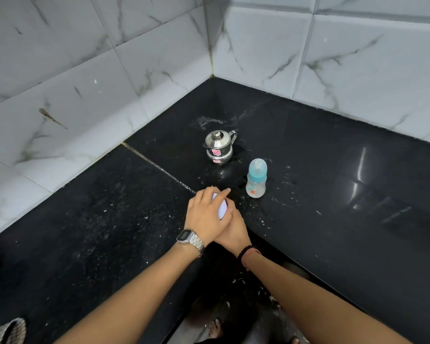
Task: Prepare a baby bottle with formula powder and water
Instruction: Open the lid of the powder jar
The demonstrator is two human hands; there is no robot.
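A clear baby bottle [256, 178] with a pale blue collar and cap stands upright on the black counter [333, 189]. Behind it to the left sits a small steel kettle [219, 147] with its lid on. Both my hands meet in front of the bottle around a small white-lidded container [222, 209], mostly hidden. My left hand [206, 214], with a metal watch on the wrist, lies over its white lid. My right hand [233, 232] grips it from below and behind.
White marble-look tiles [109, 95] close the corner behind and to the left. The counter's front edge runs under my forearms, with bare feet [217, 328] on the floor below. A woven object [8, 331] shows at the bottom left.
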